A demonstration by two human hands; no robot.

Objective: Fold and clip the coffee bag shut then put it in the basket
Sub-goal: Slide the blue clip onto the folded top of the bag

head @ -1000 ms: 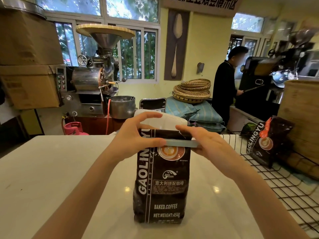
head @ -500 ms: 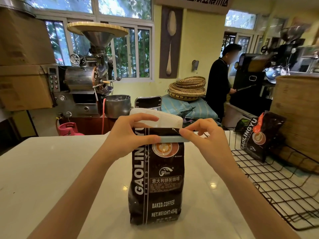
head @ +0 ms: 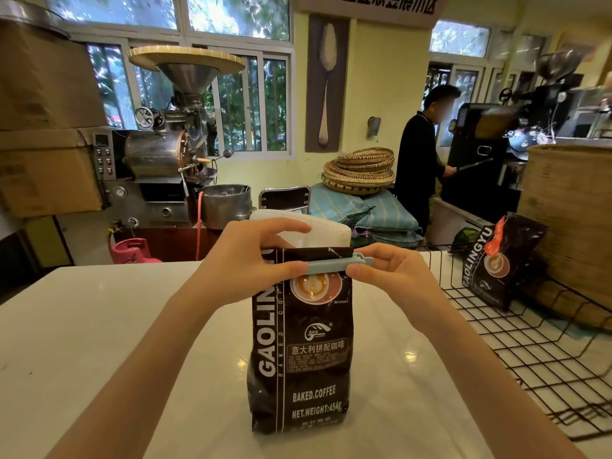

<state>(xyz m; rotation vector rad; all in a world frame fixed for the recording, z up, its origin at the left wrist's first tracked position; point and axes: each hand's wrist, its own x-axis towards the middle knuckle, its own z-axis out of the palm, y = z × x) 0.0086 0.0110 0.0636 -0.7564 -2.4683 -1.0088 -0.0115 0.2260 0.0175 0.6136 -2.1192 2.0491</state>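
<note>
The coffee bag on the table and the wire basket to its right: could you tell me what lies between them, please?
In the head view, only the right hand and forearm cross that stretch; beneath them the table is bare between the coffee bag and the basket.

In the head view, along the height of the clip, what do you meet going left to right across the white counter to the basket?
Left hand → blue clip across the folded top of the standing coffee bag → right hand → black wire basket → second coffee bag in it.
</note>
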